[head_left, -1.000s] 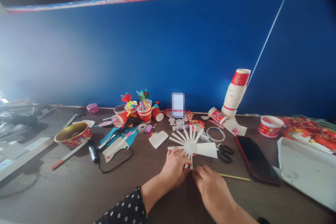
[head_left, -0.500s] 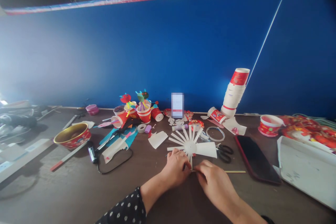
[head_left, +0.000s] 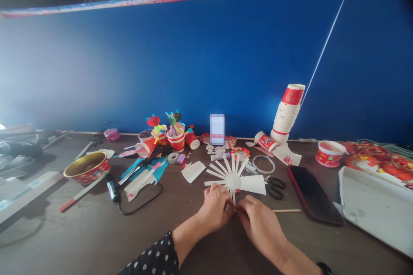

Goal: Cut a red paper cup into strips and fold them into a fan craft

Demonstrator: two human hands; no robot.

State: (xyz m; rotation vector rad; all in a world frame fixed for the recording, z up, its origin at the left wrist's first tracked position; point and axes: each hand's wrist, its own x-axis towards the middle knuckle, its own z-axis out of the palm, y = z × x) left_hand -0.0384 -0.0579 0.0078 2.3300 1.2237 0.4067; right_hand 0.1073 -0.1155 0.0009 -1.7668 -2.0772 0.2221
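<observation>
A white paper cup cut into strips [head_left: 233, 179] lies splayed out flat like a sunburst, with one wide uncut panel on its right side. My left hand [head_left: 217, 205] is closed, pinching the end of the strip that points toward me. Right beside it, my right hand [head_left: 258, 219] is closed too, its fingertips meeting the left ones at that strip end. A thin wooden stick [head_left: 287, 211] comes out from behind my right hand toward the right. The fingers hide most of the strip's tip and the stick's near end.
Black scissors [head_left: 275, 188] and a phone [head_left: 314, 195] lie to the right, before a white tray [head_left: 371, 210]. A tall stack of paper cups [head_left: 286, 114] leans at the back. On the left are a red bowl [head_left: 90, 174], a glue gun [head_left: 112, 188] and cups with paper figures [head_left: 176, 141].
My right hand has shifted slightly left, closing the small gap between the fingertips. The cut cup stays in place on the table, and the view has moved a little.
</observation>
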